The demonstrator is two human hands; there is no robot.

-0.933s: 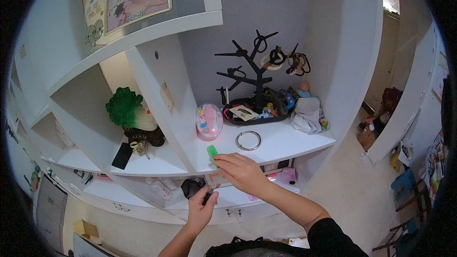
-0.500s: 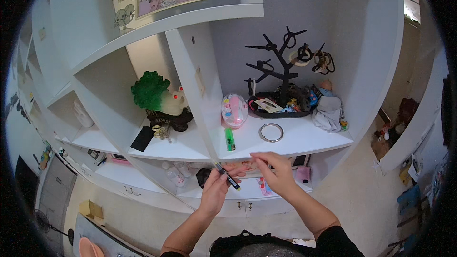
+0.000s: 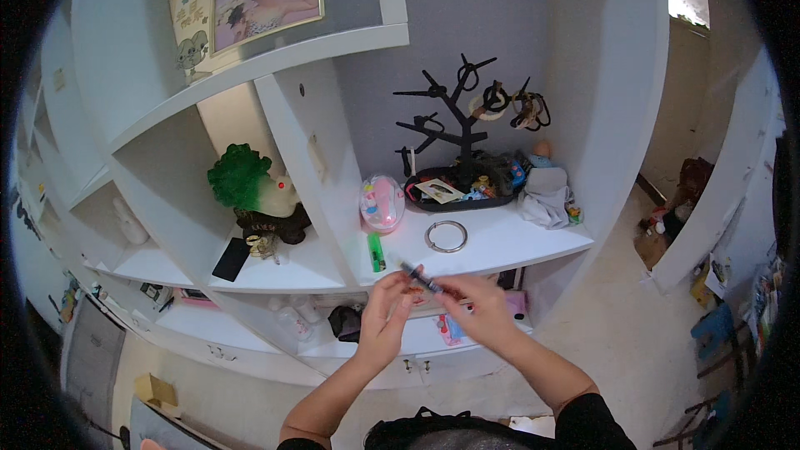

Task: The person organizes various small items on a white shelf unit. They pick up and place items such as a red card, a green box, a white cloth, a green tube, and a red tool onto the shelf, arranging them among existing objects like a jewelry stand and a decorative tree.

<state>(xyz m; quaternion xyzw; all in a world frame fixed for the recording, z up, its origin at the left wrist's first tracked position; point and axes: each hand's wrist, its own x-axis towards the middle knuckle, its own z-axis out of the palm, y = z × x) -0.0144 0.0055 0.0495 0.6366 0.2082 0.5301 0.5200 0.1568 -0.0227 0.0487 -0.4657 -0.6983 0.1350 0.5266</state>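
Left fingers: the left hand (image 3: 385, 310) pinches the near end of a thin dark pen (image 3: 421, 277), fingers narrow and closed on it.
Right fingers: the right hand (image 3: 479, 310) holds the far, lower end of the same pen, fingers curled round it; a small reddish bit shows between the 2 hands, too small to tell what it is.
Pen position: it lies slanted between both hands, in front of the white shelf (image 3: 508, 243), not touching it.
Doing it well, as a judgement: keep both grips close to the ends, pull or twist along the pen's length, and hold it above the shelf edge so a loose part cannot drop.
Nearby: a green marker (image 3: 376, 252) lies just beyond the fingers, a metal ring (image 3: 446, 236) beside it, a pink egg-shaped case (image 3: 382, 203) behind.
Further out: a black tree-shaped stand (image 3: 457, 117) in a dark tray.
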